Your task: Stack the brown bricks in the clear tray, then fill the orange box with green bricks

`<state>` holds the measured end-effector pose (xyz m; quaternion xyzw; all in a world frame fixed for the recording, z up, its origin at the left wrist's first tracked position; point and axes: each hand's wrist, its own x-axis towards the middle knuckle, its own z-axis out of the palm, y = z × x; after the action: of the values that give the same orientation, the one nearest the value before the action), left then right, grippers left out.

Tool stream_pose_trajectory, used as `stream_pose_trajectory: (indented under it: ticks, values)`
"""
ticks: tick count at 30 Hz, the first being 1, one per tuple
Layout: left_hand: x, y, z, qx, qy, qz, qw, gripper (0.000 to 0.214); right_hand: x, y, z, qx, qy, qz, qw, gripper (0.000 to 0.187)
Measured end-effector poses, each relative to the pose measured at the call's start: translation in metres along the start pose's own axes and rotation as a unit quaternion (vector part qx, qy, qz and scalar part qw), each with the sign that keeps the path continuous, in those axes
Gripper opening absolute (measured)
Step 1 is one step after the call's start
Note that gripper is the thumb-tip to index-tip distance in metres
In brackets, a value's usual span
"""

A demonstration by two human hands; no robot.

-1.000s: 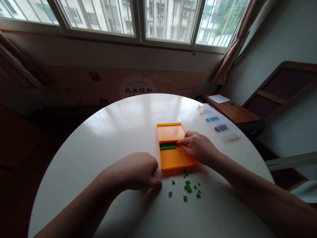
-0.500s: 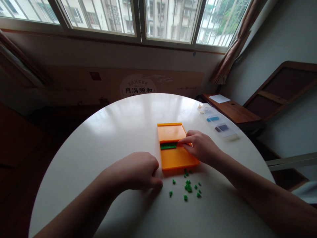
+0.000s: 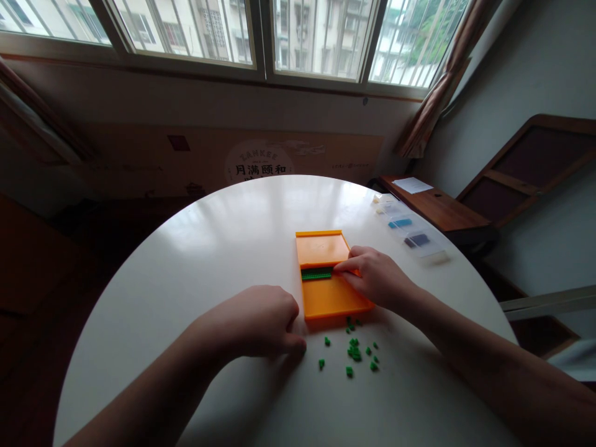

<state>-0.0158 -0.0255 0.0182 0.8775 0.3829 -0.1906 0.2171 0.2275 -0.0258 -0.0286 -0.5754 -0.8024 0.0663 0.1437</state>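
Note:
An orange plastic case (image 3: 333, 301) lies unfolded on the table, a raised ridge across its middle. Just below the ridge runs a row of tiny green bricks (image 3: 316, 274), starting at the case's left wall. My right hand (image 3: 377, 273) reaches in from the right, fingertips closed at the row's right end; whatever they pinch is hidden. Left of the case, my left hand (image 3: 261, 320) is closed low over the tabletop. A speck of a small green brick (image 3: 304, 351) shows at its thumb tip. Several loose green bricks (image 3: 354, 352) are scattered in front of the case.
A clear compartment box (image 3: 426, 248) holding blue and dark pieces stands at the round white table's (image 3: 195, 261) right edge. Behind it is a wooden desk (image 3: 447, 208) with a paper (image 3: 412, 185) on it. Windows (image 3: 321, 37) line the far wall.

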Motion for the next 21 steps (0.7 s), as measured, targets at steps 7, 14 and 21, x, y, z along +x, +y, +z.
stream_pose_trajectory:
  ticks: [7, 14, 21]
  values:
    - [-0.001, 0.0, -0.001, -0.003, 0.001, 0.001, 1.0, 0.034, 0.0, 0.0, 0.001, 0.006, 0.0, 0.003, 1.0, 0.024]
    - [-0.002, 0.003, -0.003, 0.001, -0.001, 0.001, 1.0, 0.034, -0.002, -0.001, -0.007, 0.01, 0.011, -0.001, 1.0, 0.023]
    - [-0.003, 0.005, -0.004, 0.013, -0.004, -0.008, 1.0, 0.033, -0.003, 0.003, -0.012, 0.004, 0.031, 0.006, 1.0, 0.023]
